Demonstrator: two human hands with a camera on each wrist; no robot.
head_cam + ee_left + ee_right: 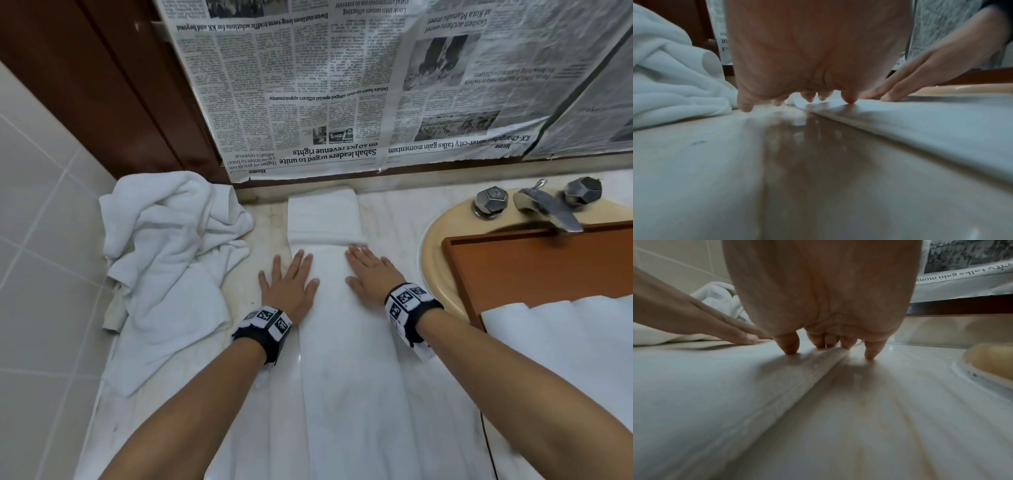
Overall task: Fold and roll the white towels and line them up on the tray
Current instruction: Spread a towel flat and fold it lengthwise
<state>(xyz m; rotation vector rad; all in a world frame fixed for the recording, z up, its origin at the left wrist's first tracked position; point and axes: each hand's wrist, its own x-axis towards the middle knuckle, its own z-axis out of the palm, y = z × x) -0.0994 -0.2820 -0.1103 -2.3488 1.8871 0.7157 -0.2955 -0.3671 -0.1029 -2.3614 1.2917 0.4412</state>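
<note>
Now the long folded towel (346, 342) lies on the table (270, 219), running from 6 to 12 o'clock, its far end folded back. Both hands press flat on it with straight fingers: the left hand (289, 284) on its 9 o'clock edge, the right hand (371, 274) on its 3 o'clock edge. Only the head view shows the tray (534, 267) at 3 o'clock over the sink (435, 240), and the crumpled towels (168, 246) at 9 o'clock.

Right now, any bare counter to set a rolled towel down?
Bare strips: between crumpled towel and folded towel; between folded towel and sink. Tray has room at its far end. Left corner is crowded.
</note>
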